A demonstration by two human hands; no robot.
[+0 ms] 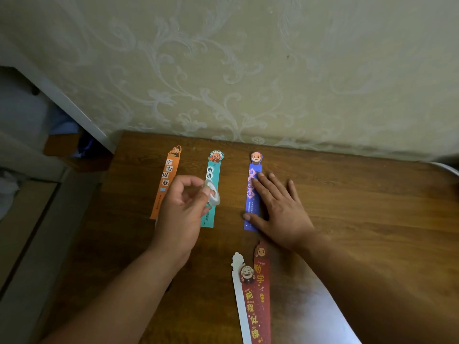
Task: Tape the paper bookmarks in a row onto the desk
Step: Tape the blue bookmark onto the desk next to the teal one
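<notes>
Head view, looking down on my brown wooden worktop (360, 207), pushed against a pale patterned wall (248, 70). Three bookmarks lie in a row near the far edge, apart from each other, cartoon heads pointing to the wall. Orange bookmark (169, 175) is on the left and leans a little. Teal bookmark (213, 170) is in the middle, blue bookmark (251, 194) on the right. My left hand (180, 207) hangs over the gap between orange and teal, fingers curled, pinching a small clear tape roll (213, 193) between thumb and fingertips. The roll sits in front of the teal bookmark's middle and hides part of its lettering. I cannot tell whether any tape strip is pulled free from it. My right hand (280, 209) lies flat and released, palm down, fingers straight and spread. Its thumb and first finger rest on the blue bookmark, the thumb near the lower end and the fingertip near the upper lettering; the other fingers lie on bare wood just beside it. I cannot make out tape on any of the three. Nearer to me, under my right forearm, is a loose pile (250, 309) of overlapping bookmarks: two red ones face up and a white one beneath at the left. It is well apart from the row.
</notes>
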